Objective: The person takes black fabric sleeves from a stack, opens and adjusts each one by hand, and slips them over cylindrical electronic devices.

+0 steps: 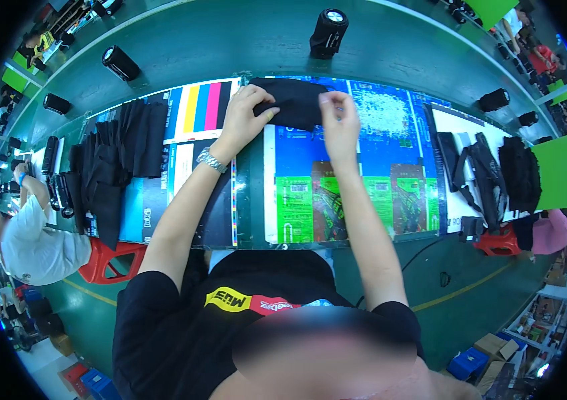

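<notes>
A black piece of fabric (295, 105) lies at the far edge of the bench, over printed sheets. My left hand (247, 115), with a metal-band watch on its wrist, grips the left end of the fabric between thumb and curled fingers. At the opposite end, my right hand (340, 123) has its fingers bent and pinches the fabric's right edge. Left of my left arm, a pile of black fabric pieces (113, 150) is spread in overlapping folds.
Black cylindrical speakers (328, 35) stand on the green conveyor (230, 47) beyond the bench. Blue and green printed sheets (370, 147) cover the bench. Black straps (485, 167) and dark fabric (520, 175) lie at right. A co-worker in white (40, 237) sits at left.
</notes>
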`<state>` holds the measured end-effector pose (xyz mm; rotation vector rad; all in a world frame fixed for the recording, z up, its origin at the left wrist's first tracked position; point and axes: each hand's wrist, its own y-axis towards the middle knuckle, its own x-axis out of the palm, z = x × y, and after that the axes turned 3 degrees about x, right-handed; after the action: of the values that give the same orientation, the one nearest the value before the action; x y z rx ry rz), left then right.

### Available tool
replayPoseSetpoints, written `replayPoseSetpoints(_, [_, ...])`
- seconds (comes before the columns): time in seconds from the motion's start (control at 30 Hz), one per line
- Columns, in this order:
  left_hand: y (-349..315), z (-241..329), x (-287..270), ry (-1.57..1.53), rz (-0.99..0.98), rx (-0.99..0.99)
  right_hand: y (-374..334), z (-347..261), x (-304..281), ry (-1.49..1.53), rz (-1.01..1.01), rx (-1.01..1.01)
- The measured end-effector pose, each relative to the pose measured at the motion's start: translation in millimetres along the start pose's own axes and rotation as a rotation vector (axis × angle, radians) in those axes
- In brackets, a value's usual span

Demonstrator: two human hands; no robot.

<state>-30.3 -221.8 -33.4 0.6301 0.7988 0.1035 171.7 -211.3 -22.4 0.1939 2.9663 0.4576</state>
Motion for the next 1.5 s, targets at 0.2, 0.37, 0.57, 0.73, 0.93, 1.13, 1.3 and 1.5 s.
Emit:
replayPoseSetpoints(0.2, [-5.6,27.4,-13.1,-0.22,-0.063,-0.002,-11.8,16.2,-5.0,-0.347,-0.335,-0.369])
replayPoseSetpoints(0.37, [-8.3,37.5,-25.3,-0.397,-0.177,-0.164,-15.0,-9.0,-16.2,-0.092,-0.413,-0.045])
replayPoseSetpoints(0.57, [-11.3,21.0,-28.8,-0.762,-0.323,-0.418,-13.8,-17.6,-23.2,0.092,-0.562,0.22])
replayPoseSetpoints(0.73, [-11.1,21.2,-24.6,-0.761,-0.297,-0.394,-12.3,-10.1,-18.8,0.158,-0.524,0.251])
replayPoseSetpoints(0.93, [-11.7,28.1,-20.9,-0.721,-0.356,-0.447,-14.0,-12.4,-17.2,0.11,-0.409,0.218])
replayPoseSetpoints(1.13, [-10.3,25.5,-13.5,-0.721,-0.392,-0.352,-18.0,-14.7,-11.8,0.095,-0.398,0.108])
replayPoseSetpoints(1.3, [-12.2,26.1,-10.1,-0.746,-0.475,-0.419,-20.7,-11.6,-10.1,0.083,-0.44,0.082])
replayPoseSetpoints(1.5, [-17.5,23.4,-12.7,-0.844,-0.376,-0.304,-20.3,-4.3,-11.2,0.099,-0.433,0.025])
